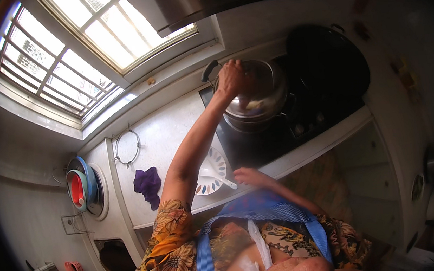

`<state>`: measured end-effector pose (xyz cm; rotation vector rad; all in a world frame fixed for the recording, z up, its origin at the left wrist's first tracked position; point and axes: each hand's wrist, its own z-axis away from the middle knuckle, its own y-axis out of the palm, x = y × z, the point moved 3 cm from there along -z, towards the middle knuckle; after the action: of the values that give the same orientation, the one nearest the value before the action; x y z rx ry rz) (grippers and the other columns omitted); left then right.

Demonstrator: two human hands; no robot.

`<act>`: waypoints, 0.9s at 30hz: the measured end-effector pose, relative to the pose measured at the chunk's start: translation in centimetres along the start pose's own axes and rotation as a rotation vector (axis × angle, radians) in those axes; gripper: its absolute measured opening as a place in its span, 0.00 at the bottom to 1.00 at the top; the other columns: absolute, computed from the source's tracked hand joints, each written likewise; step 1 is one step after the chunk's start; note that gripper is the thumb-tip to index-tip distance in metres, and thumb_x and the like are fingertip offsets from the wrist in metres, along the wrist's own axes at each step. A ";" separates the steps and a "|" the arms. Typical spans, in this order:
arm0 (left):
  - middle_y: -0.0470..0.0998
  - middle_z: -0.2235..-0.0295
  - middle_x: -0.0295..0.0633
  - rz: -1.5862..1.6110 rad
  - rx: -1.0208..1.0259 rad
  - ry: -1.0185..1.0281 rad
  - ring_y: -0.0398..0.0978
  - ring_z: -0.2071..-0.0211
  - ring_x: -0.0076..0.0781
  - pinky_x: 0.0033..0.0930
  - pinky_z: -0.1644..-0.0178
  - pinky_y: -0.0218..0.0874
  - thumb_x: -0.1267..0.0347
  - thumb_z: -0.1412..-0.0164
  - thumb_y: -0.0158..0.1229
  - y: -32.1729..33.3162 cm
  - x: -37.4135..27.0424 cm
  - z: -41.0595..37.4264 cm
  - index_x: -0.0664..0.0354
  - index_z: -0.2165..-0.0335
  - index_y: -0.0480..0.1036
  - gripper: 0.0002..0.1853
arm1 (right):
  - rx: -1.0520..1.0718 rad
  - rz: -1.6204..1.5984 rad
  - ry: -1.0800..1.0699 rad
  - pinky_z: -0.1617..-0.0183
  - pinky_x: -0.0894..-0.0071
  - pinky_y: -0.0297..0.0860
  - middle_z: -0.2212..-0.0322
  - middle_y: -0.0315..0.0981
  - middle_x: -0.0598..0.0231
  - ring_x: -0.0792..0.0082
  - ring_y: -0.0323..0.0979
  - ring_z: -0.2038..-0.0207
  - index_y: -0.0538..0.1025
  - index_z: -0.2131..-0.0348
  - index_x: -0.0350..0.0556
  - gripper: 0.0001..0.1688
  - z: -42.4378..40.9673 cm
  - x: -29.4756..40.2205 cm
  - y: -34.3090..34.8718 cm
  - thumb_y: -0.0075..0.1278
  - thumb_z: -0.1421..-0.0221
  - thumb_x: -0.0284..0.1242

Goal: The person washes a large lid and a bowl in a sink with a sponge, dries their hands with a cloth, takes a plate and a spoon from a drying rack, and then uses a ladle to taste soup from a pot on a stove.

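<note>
My left hand (232, 78) reaches over the counter to a steel pot (245, 124) on the black cooktop (242, 152). Its fingers are curled on the pot's glass lid (262, 99); the hand hides the exact grip point. Through the glass, pale pieces show blurrily. My right hand (253, 177) hangs by the counter's front edge, fingers loosely bent, with nothing seen in it. Close to its fingertips lies the handle of a white spoon (227, 183), which rests across a white plate (216, 161) with coloured leaf shapes around the rim. My left forearm covers part of the plate.
A large black wok (329, 62) occupies the cooktop's right side. On the counter to the left lie a purple cloth (147, 185) and a round wire stand (128, 146). Stacked basins (88, 183) stand farther left, above a sink (117, 258). Barred windows (53, 61) line the back.
</note>
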<state>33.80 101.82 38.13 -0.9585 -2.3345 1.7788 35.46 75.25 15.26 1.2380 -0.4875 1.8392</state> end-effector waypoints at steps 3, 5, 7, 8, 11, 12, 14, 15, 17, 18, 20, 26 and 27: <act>0.77 0.75 0.46 0.477 0.039 -0.249 0.74 0.77 0.43 0.38 0.71 0.65 0.57 0.50 0.53 -2.4 2.8 -0.6 0.60 0.73 0.77 0.17 | -0.066 -0.083 -0.034 0.63 0.76 0.66 0.62 0.71 0.64 0.76 0.70 0.63 0.64 0.49 0.41 0.29 0.3 -0.4 0.2 0.47 0.45 0.39; 0.75 0.76 0.39 1.075 0.172 -0.349 0.69 0.80 0.27 0.27 0.76 0.61 0.61 0.45 0.49 -3.4 4.8 -0.2 0.58 0.69 0.77 0.15 | -0.110 -0.085 -0.046 0.62 0.77 0.66 0.62 0.71 0.64 0.76 0.70 0.62 0.64 0.49 0.42 0.29 0.5 -0.6 0.4 0.47 0.44 0.40; 0.74 0.74 0.37 1.178 0.267 -0.246 0.66 0.78 0.20 0.21 0.74 0.58 0.65 0.39 0.42 -4.1 6.4 1.3 0.61 0.60 0.72 0.16 | -0.139 -0.131 -0.042 0.62 0.77 0.66 0.61 0.71 0.64 0.75 0.70 0.62 0.64 0.49 0.42 0.29 0.8 -0.6 0.7 0.47 0.44 0.40; 0.75 0.70 0.39 1.542 0.265 -0.315 0.69 0.73 0.23 0.23 0.70 0.61 0.64 0.39 0.43 -4.2 7.4 2.3 0.61 0.57 0.70 0.16 | -0.175 -0.130 -0.004 0.61 0.77 0.66 0.60 0.71 0.64 0.75 0.70 0.61 0.64 0.49 0.42 0.29 0.9 -0.6 0.8 0.47 0.44 0.40; 0.72 0.58 0.43 2.159 0.224 -0.363 0.71 0.61 0.32 0.31 0.60 0.65 0.61 0.39 0.47 -3.4 9.7 6.0 0.59 0.53 0.64 0.19 | -0.217 -0.177 0.023 0.58 0.77 0.65 0.60 0.71 0.64 0.75 0.68 0.60 0.65 0.49 0.40 0.27 1.0 -0.5 1.5 0.48 0.44 0.37; 0.70 0.55 0.44 2.300 0.226 -0.258 0.70 0.57 0.35 0.33 0.56 0.66 0.60 0.39 0.48 -3.3 10.4 7.5 0.58 0.51 0.63 0.20 | -0.234 -0.182 0.026 0.58 0.76 0.66 0.59 0.70 0.65 0.75 0.68 0.60 0.64 0.48 0.41 0.28 1.0 -0.5 1.7 0.48 0.44 0.37; 0.66 0.51 0.45 2.453 0.156 -0.329 0.66 0.51 0.39 0.38 0.49 0.62 0.59 0.40 0.49 -3.0 13.0 10.6 0.58 0.49 0.60 0.24 | -0.286 -0.179 0.034 0.58 0.77 0.66 0.58 0.70 0.63 0.74 0.69 0.60 0.63 0.48 0.41 0.28 1.1 -0.4 2.1 0.45 0.43 0.39; 0.64 0.48 0.46 2.500 0.073 -0.397 0.64 0.49 0.41 0.40 0.46 0.61 0.59 0.41 0.50 -3.1 14.6 12.1 0.57 0.47 0.58 0.26 | -0.308 -0.165 0.065 0.58 0.77 0.66 0.57 0.70 0.61 0.73 0.70 0.60 0.63 0.48 0.42 0.28 1.3 -0.4 2.4 0.44 0.42 0.39; 0.62 0.47 0.46 2.569 -0.062 -0.317 0.60 0.46 0.40 0.41 0.41 0.54 0.61 0.39 0.47 -3.0 17.4 15.4 0.58 0.47 0.59 0.24 | -0.336 -0.222 0.041 0.58 0.76 0.66 0.57 0.69 0.61 0.73 0.69 0.59 0.63 0.48 0.43 0.27 1.6 -0.5 2.8 0.42 0.41 0.40; 0.62 0.47 0.45 2.577 -0.117 -0.371 0.60 0.46 0.39 0.41 0.41 0.54 0.62 0.39 0.47 -2.8 19.1 16.9 0.59 0.48 0.59 0.23 | -0.353 -0.255 0.040 0.58 0.76 0.66 0.57 0.69 0.61 0.73 0.69 0.59 0.63 0.48 0.43 0.27 1.8 -0.7 3.0 0.41 0.41 0.41; 0.63 0.47 0.44 2.566 -0.157 -0.404 0.61 0.46 0.38 0.41 0.41 0.54 0.63 0.39 0.46 -2.2 22.5 19.9 0.59 0.49 0.60 0.22 | -0.404 -0.282 0.070 0.58 0.76 0.65 0.57 0.68 0.62 0.74 0.68 0.60 0.63 0.48 0.44 0.27 2.1 -0.9 3.3 0.40 0.40 0.43; 0.70 0.54 0.43 2.545 -0.284 -0.550 0.66 0.51 0.36 0.40 0.44 0.58 0.65 0.41 0.50 2.0 31.4 28.3 0.60 0.54 0.66 0.18 | -0.474 -0.422 0.070 0.60 0.78 0.65 0.59 0.70 0.63 0.75 0.68 0.62 0.63 0.49 0.43 0.28 3.1 -0.9 4.7 0.39 0.40 0.43; 0.70 0.55 0.43 2.564 -0.318 -0.642 0.67 0.53 0.36 0.39 0.46 0.60 0.65 0.41 0.50 3.0 32.5 29.4 0.60 0.55 0.66 0.17 | -0.483 -0.441 0.067 0.61 0.79 0.65 0.59 0.70 0.63 0.75 0.68 0.62 0.64 0.49 0.43 0.28 3.1 -0.7 4.9 0.40 0.40 0.43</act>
<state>-2.79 93.43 15.28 1.4208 -0.0827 -0.3218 33.33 69.94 16.62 0.8647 -0.5330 1.2874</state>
